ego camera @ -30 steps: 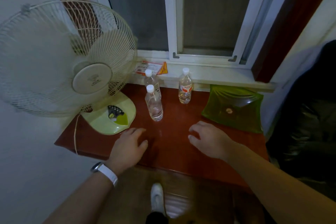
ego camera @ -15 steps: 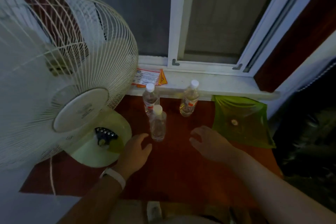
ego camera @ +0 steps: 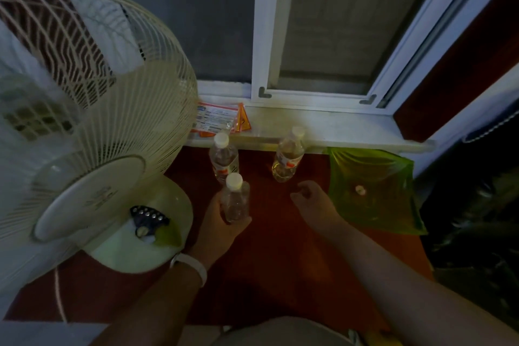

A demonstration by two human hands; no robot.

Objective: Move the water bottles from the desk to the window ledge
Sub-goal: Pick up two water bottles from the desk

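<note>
Head view.
- Water bottles: three, white-capped, upright, over the red desk.
- Near bottle: held by the left hand, fingers and thumb curled round its lower body. It rises at 12 o'clock from the palm; whether its base touches the desk cannot be told.
- Rear-left bottle: just beyond it at 11 o'clock, free.
- Rear-right bottle: at 11 o'clock from the right hand, apart from it.
- Right hand: fingers loosely curled, holding nothing.
- Window ledge: one, white, at 12 o'clock beyond the desk, bearing one leaflet.
- Fan: one, at 9 o'clock.
- Green dish: one, at 3 o'clock.
- Wristband: one, white, on the left wrist.
</note>
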